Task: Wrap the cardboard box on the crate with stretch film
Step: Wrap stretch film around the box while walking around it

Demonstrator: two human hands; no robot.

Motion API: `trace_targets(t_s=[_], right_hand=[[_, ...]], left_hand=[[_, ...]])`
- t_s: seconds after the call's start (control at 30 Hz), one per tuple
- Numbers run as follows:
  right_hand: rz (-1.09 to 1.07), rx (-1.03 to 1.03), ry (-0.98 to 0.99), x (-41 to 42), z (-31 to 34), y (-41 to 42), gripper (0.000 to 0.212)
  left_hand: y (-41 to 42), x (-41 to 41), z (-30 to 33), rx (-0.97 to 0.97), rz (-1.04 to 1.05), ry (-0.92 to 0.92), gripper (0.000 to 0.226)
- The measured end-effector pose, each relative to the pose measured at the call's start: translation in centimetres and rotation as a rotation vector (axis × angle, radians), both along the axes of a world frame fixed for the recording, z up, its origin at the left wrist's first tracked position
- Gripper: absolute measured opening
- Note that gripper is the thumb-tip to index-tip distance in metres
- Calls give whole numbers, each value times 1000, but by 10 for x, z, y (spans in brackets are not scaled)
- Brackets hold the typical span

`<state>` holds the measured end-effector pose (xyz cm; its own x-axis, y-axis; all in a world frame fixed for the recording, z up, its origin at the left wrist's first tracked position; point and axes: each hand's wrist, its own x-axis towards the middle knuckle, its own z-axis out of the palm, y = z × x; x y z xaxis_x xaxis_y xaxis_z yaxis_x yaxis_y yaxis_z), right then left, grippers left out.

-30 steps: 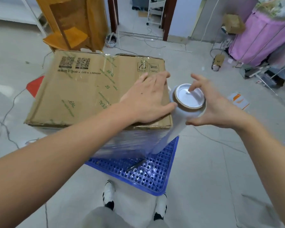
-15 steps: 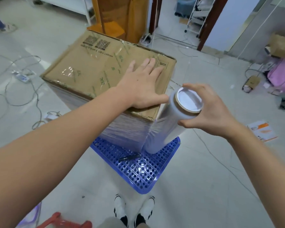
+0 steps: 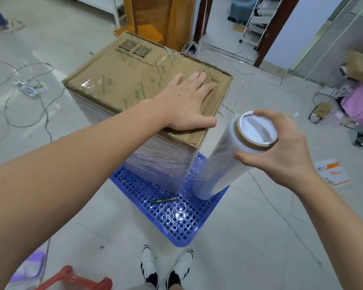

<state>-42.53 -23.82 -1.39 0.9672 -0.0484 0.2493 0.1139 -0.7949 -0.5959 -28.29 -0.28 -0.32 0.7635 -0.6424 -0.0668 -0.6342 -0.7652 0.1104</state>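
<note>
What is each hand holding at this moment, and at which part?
The right hand grips the stretch film roll around its upper end. The left hand holds nothing; it presses flat on the cardboard box top.

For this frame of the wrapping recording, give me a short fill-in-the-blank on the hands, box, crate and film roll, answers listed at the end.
1. The left hand lies flat on the ____ of the brown cardboard box.
2. The right hand holds the clear stretch film roll near its ____ end.
3. The box stands on a perforated plastic crate coloured ____.
4. A slim black pen lies on the ____.

Missing words: top; upper; blue; crate
</note>
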Motion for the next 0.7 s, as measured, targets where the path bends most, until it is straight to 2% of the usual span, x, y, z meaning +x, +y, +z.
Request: trace_targets(t_s=[0.37, 0.57, 0.7], right_hand=[[-71, -32, -4, 3, 3, 25, 83], [-99, -58, 64, 4, -4, 28, 84], [-24, -64, 115, 4, -11, 24, 87]], left_hand=[[12, -20, 1, -34, -75, 23, 108], [15, -27, -3, -41, -111, -1, 106], [15, -27, -4, -44, -113, -8, 104]])
